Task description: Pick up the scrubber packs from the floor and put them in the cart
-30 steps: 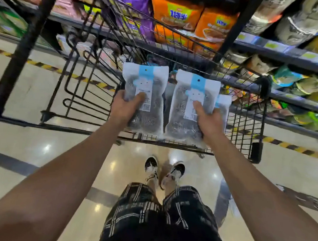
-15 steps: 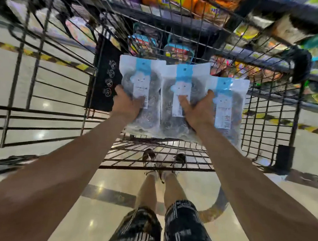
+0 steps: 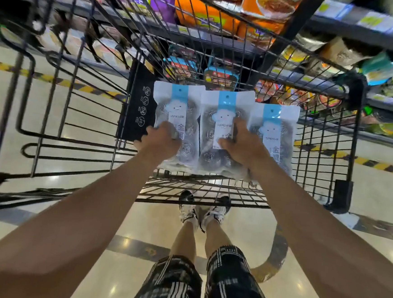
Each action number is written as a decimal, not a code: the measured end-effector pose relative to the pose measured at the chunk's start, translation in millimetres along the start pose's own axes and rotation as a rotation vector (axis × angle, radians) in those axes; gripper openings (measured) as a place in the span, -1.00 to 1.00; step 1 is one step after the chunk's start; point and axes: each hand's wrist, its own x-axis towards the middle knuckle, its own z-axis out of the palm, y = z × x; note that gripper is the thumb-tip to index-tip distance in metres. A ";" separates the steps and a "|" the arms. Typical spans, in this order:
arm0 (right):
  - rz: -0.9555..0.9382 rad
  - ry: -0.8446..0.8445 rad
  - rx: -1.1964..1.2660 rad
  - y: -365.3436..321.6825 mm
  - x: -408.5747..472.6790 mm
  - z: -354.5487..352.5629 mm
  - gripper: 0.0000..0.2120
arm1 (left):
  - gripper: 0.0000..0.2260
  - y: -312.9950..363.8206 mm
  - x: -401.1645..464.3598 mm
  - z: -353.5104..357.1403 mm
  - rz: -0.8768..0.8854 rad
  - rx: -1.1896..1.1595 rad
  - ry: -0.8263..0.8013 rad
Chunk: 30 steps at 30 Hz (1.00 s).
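Note:
Three clear scrubber packs with white-and-blue labels hang side by side inside the black wire cart (image 3: 353,147), just above its mesh floor. My left hand (image 3: 159,141) is shut on the left pack (image 3: 176,109). My right hand (image 3: 242,145) grips the middle pack (image 3: 224,113) with the thumb across its label. The right pack (image 3: 274,131) sits partly behind my right hand; whether the fingers hold it too is hidden. Steel wool balls show through the plastic.
The cart's fold-down seat flap (image 3: 139,104) stands left of the packs. Store shelves (image 3: 341,26) with orange and purple snack bags rise behind the cart. My feet (image 3: 203,210) show on the glossy tiled floor under the cart; yellow-black tape (image 3: 377,164) runs along the shelf base.
Both hands have carried the packs from above the cart's near rim down into the basket. The view has tilted downward over the cart.

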 end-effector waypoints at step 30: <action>0.384 0.853 -0.055 219.4 -446.9 -121.7 -0.31 | -0.41 187.2 -376.4 50.8 1.107 0.488 0.403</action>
